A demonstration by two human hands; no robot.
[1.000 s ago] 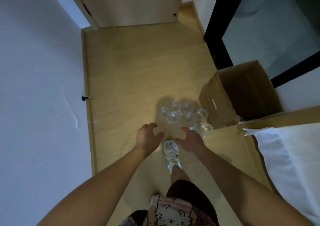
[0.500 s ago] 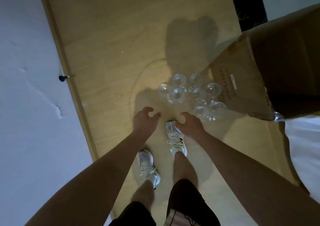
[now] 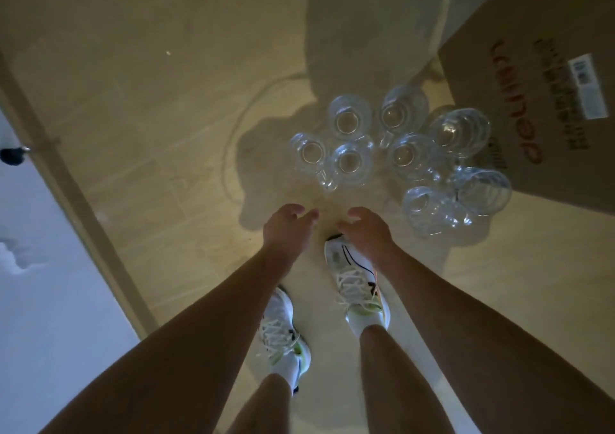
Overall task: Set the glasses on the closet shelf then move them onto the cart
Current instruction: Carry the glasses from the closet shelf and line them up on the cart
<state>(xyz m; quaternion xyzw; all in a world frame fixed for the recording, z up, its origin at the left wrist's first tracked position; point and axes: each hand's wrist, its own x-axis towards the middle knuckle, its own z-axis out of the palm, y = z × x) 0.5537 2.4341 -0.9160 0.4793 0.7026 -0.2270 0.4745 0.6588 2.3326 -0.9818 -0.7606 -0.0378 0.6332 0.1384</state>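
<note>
Reaching down w/ both hands, left (image 3: 287, 227) & right (image 3: 366, 230), fingers loosely spread, empty, near glasses (image 3: 404, 154).

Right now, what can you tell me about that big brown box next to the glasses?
The cardboard box is plain brown and sits on the pale wooden floor at the upper right, cut off by the picture's edge. The side that shows carries red lettering, darker printed lines and a white barcode sticker. It looks dry and unbent. The clear glasses stand clustered right beside its lower edge; whether any touches it cannot be told. Neither hand touches the box.
</note>
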